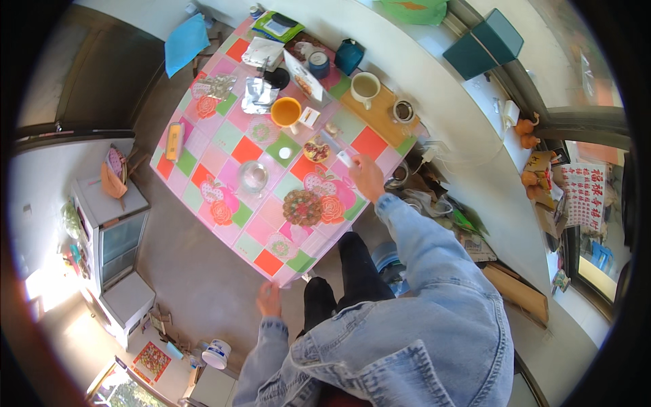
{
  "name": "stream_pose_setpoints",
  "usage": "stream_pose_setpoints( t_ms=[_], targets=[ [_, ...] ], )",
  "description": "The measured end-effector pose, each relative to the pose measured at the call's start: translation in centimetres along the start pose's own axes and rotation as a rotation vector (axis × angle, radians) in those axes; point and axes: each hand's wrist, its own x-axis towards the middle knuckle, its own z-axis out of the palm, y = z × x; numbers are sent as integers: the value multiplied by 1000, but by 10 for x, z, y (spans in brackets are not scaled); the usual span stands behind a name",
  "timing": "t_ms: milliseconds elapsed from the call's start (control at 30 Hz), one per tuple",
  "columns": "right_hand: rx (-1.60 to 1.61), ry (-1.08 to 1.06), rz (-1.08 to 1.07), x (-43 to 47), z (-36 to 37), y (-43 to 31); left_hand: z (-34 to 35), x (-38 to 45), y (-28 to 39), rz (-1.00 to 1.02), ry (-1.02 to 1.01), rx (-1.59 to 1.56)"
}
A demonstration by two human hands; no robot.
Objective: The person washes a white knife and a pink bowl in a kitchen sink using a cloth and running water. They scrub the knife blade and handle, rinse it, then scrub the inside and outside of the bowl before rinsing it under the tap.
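Note:
My right hand (367, 178) is closed around the white handle of a knife (346, 159); its blade reaches up and left beside a cut pomegranate (316, 151) on the patterned tablecloth (249, 203). My left hand (268, 300) is at the near corner of the table, by the cloth's edge; whether its fingers grip the cloth I cannot tell. A round patterned mat or dish (302, 207) lies on the cloth near my right hand. Left of it stands a clear glass bowl (253, 176). An orange mug (286, 113) and a small white box (309, 117) are beyond the pomegranate.
A wooden board (379, 122) by the wall holds a white mug (365, 87) and a metal-rimmed cup (404, 111). A blue can (319, 64), a standing card (304, 80) and foil packets (258, 95) are at the back. A blue bucket (387, 262) stands below the table.

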Motion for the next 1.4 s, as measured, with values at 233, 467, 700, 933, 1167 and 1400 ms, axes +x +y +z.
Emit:
stream_pose_setpoints(
  t_ms=[233,467,700,933,1167,1400],
  targets=[
    [598,-584,58,-82,-60,-134,32,47,231,-16,-603,-1048],
    [1055,-756,312,-100,-61,-125,37,40,243,-14,-766,-1190],
    [1336,-849,544,-94,-61,-109,51,43,241,-31,-539,-1057],
    [1505,-558,847,-79,-44,-55,55,60,200,-98,-266,-759],
    [-13,28,251,8,-28,65,1,60,76,-307,58,-578],
    [-556,56,98,55,-1,110,-39,25,-87,-558,216,-363]
  ],
)
